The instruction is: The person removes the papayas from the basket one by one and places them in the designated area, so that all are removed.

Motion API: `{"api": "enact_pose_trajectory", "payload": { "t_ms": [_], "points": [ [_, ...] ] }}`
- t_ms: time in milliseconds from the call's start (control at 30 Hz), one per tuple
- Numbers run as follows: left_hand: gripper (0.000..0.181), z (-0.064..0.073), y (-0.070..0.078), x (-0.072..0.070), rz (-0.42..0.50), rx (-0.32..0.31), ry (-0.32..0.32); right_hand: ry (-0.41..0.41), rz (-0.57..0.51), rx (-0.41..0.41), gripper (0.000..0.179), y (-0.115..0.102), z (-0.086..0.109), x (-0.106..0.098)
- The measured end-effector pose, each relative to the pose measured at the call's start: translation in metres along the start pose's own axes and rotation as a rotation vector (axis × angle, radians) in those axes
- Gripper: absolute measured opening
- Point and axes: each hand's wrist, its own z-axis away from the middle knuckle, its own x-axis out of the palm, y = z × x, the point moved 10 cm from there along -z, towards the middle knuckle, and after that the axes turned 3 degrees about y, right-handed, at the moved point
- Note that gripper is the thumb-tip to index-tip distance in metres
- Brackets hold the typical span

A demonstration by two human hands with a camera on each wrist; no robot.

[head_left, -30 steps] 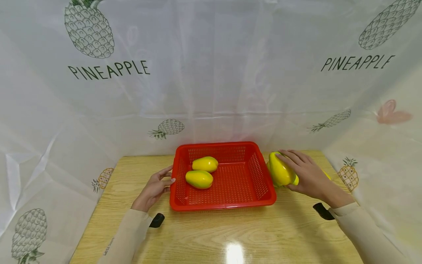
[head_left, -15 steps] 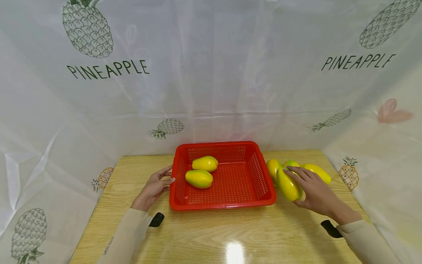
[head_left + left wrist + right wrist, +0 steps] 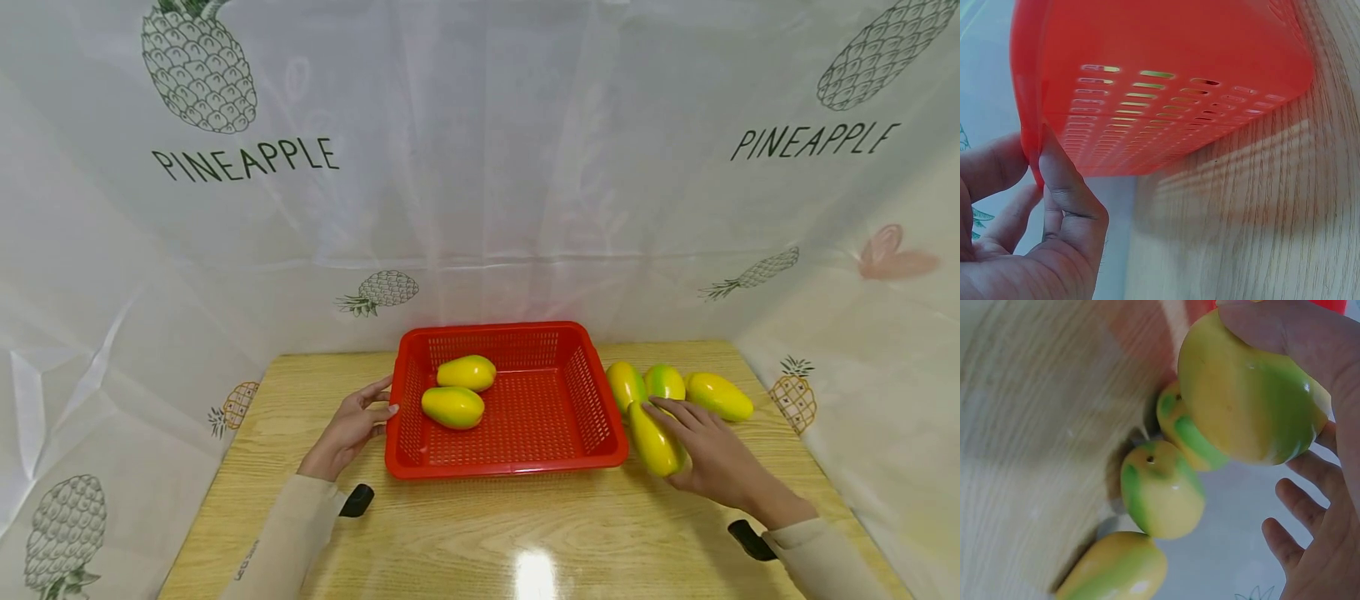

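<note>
Between the thumb and fingers of my right hand (image 3: 716, 458) is a yellow papaya (image 3: 654, 442) with green streaks, tilted beside the basket's right front corner. In the right wrist view the thumb lies over this papaya (image 3: 1241, 394) while the other fingers spread along its far side. My left hand (image 3: 354, 425) pinches the left rim of a red plastic basket (image 3: 517, 468); the left wrist view has thumb and fingers on either side of that rim (image 3: 1030, 94). Inside the basket, toward its left, lie two papayas, one behind (image 3: 467, 372) and one in front (image 3: 453, 407).
Right of the basket, a row of three more papayas lies on the wooden table (image 3: 450, 533): one by the basket wall (image 3: 624, 383), a middle one (image 3: 664, 382) and an outer one (image 3: 718, 396). A pineapple-print sheet (image 3: 525, 167) rises behind and at both sides.
My right hand has brought its papaya toward me, from beside the basket's right wall to near its front corner, uncovering the row of papayas behind. The left hand and basket stay put.
</note>
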Motion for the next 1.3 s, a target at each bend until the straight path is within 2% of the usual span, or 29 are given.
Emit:
{"api": "enact_pose_trajectory", "payload": {
  "t_ms": [433,867,1300],
  "points": [
    [0.064,0.0,-0.002,-0.001,0.008,0.0,0.007,0.014,0.0,-0.012,0.112,-0.001,0.012,0.013],
    [0.065,0.001,0.0,0.001,0.012,-0.004,-0.009,-0.035,-0.025,0.039,0.11,0.001,0.02,0.025],
    [0.064,0.001,-0.001,0.0,0.009,0.004,-0.004,-0.046,-0.038,0.047,0.11,0.002,0.023,0.03]
  ]
}}
